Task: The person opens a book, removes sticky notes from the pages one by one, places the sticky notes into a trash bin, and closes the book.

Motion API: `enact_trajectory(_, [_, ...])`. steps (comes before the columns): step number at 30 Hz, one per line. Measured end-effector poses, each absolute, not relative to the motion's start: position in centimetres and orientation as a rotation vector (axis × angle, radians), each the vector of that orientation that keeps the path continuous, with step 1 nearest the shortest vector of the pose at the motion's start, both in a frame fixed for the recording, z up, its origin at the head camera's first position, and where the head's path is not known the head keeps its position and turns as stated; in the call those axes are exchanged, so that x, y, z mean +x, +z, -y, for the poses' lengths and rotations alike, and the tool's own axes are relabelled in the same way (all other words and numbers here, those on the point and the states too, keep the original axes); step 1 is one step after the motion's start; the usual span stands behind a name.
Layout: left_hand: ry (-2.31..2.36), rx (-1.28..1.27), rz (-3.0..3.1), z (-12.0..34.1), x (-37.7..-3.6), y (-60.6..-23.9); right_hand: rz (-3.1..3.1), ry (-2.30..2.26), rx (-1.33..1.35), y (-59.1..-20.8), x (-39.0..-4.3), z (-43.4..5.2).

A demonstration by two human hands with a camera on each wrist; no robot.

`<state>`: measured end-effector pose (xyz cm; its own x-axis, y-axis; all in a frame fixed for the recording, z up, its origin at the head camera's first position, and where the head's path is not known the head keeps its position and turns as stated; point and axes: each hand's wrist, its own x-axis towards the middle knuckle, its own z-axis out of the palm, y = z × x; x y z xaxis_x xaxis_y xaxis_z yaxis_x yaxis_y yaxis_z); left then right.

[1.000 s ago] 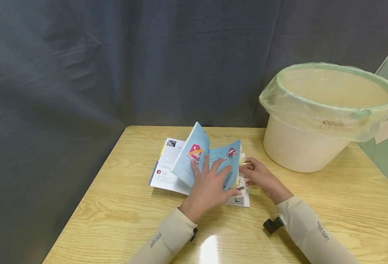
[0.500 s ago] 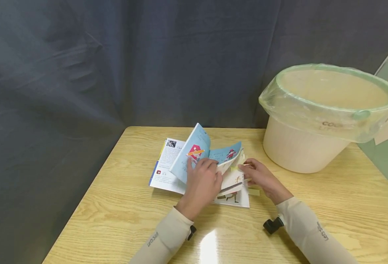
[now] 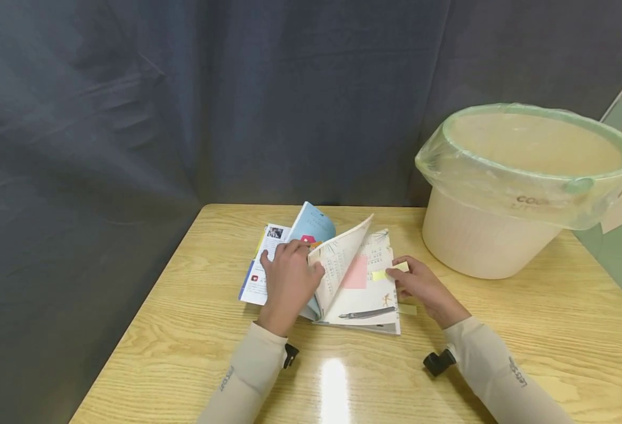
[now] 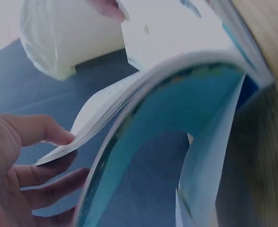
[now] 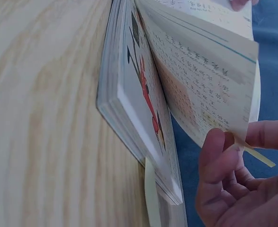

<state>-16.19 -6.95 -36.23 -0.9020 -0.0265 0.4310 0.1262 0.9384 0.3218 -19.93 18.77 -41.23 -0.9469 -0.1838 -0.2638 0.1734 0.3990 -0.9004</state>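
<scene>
Pages of the booklet [image 3: 342,282] at the worktop's [image 3: 194,330] centre have flipped from blue to a white spread – the left hand [image 3: 288,281] now curls round the turned leaves at 9 o'clock, while the right hand [image 3: 422,285] pinches a yellow sticky note [image 3: 390,272] at 3 o'clock, so the leafing has reached a tagged page.

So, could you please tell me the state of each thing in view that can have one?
Book: open, lying on the table, a sheaf of pages lifted and curved.
Left hand: holds the lifted pages back.
Right hand: pinches the yellow sticky note.
Yellow sticky note: at the right page's edge, sticking out.
Pink sticky note: stuck flat on the open page.
Bin: upright, lined with a green bag.
</scene>
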Motion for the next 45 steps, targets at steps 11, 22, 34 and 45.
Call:
enact_trajectory(11, [-0.395, 0.078, 2.825, 10.3, -17.9, -37.3, -2.353, -1.550, -0.023, -41.4, -19.9, -19.1])
enact_trajectory(22, [-0.213, -0.686, 2.892, 9.9, -18.8, -39.5, -2.349, -1.551, -0.044, -41.5, -20.0, -19.0])
enact_trajectory(34, [-0.213, -1.172, 2.815, 4.5, -16.3, -38.6, -2.367, -1.558, -0.146, -41.1, -19.6, -18.6])
enact_trajectory(45, [-0.178, -0.964, 2.396, 4.2, -16.1, -39.0, -2.425, -1.522, -0.142, -41.2, -19.5, -17.9])
